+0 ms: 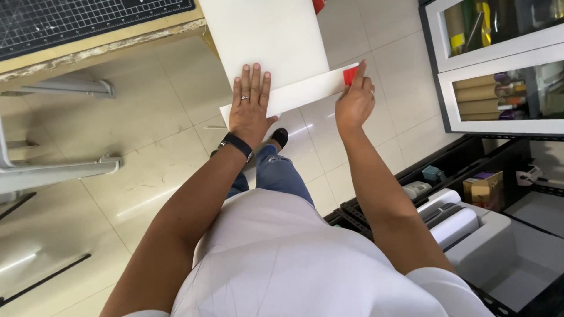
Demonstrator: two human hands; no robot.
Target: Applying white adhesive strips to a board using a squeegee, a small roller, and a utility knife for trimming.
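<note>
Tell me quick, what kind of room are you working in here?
Probably a craft or print workshop. A gridded cutting mat lies on the workbench, rolls of material fill a glass-fronted cabinet, and the left hand presses a white sheet flat while the right hand holds a small red tool.

Counted items — two hands, left hand (249, 105) and right hand (354, 101); one white sheet (267, 41); one red tool (350, 76); one ring (245, 97); one wristband (238, 144); one cutting mat (82, 20) — one cabinet (499, 70).
</note>
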